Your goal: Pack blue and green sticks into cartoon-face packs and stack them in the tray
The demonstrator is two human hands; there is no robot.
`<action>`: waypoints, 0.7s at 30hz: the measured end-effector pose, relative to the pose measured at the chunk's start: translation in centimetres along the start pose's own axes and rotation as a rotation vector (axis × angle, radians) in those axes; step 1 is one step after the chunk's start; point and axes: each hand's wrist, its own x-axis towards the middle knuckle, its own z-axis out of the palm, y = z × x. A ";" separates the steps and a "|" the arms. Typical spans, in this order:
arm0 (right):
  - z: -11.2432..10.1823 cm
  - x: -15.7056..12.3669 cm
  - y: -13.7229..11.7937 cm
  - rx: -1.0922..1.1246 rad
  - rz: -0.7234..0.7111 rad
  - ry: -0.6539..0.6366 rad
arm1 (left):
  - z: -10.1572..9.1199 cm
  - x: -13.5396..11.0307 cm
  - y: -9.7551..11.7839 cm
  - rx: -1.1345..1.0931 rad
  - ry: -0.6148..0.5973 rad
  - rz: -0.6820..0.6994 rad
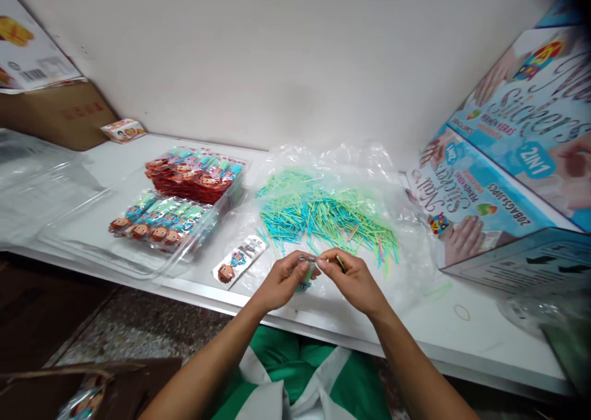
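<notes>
Both hands meet over the near side of the shelf. My left hand (pixel 285 279) is closed, pinching a small printed packet (pixel 303 284) whose lower part shows below the fingers. Thumb and fingertips of my right hand (pixel 351 279) are closed at the packet's top edge. A thin, dark greenish stick (pixel 341 263) pokes out between the right fingers. Just beyond lies a heap of thin blue and green sticks (pixel 318 217) on a clear plastic bag (pixel 410 247). To the left of my hands, a flat white packet (pixel 240 261) with a cartoon figure rests on the shelf.
A clear plastic tray (pixel 161 266) on the left holds stacked red packets (pixel 194 180) and a row of filled packets (pixel 159 223). Large blue printed boxes (pixel 489 192) stand at right. A small carton (pixel 122 130) and a brown box (pixel 55 115) sit at back left.
</notes>
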 end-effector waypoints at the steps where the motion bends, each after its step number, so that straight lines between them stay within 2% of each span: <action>1: 0.1 0.1 -0.1 0.007 -0.011 0.027 | -0.1 -0.1 0.0 -0.052 -0.006 -0.010; 5: 0.2 0.6 -0.4 0.025 -0.038 0.180 | -0.4 -0.5 -0.8 -0.193 0.003 -0.031; 9: 0.7 0.8 -0.5 0.035 -0.031 0.157 | -0.9 -1.4 -1.1 -0.114 0.053 -0.086; 12: 0.8 1.0 -0.2 0.047 -0.013 0.180 | -2.6 -2.2 0.2 -0.037 0.135 -0.080; 15: 0.5 1.2 0.5 0.076 0.003 0.248 | -6.8 -2.7 3.0 0.059 0.294 -0.043; 16: 0.2 1.2 0.8 0.082 0.012 0.267 | -8.7 -2.9 4.1 0.136 0.371 -0.009; 19: -0.5 1.0 1.7 0.068 0.043 0.291 | -15.4 -3.4 7.8 0.429 0.677 0.208; 21: -0.8 0.7 2.2 0.050 0.063 0.285 | -19.8 -3.9 9.6 0.580 0.862 0.232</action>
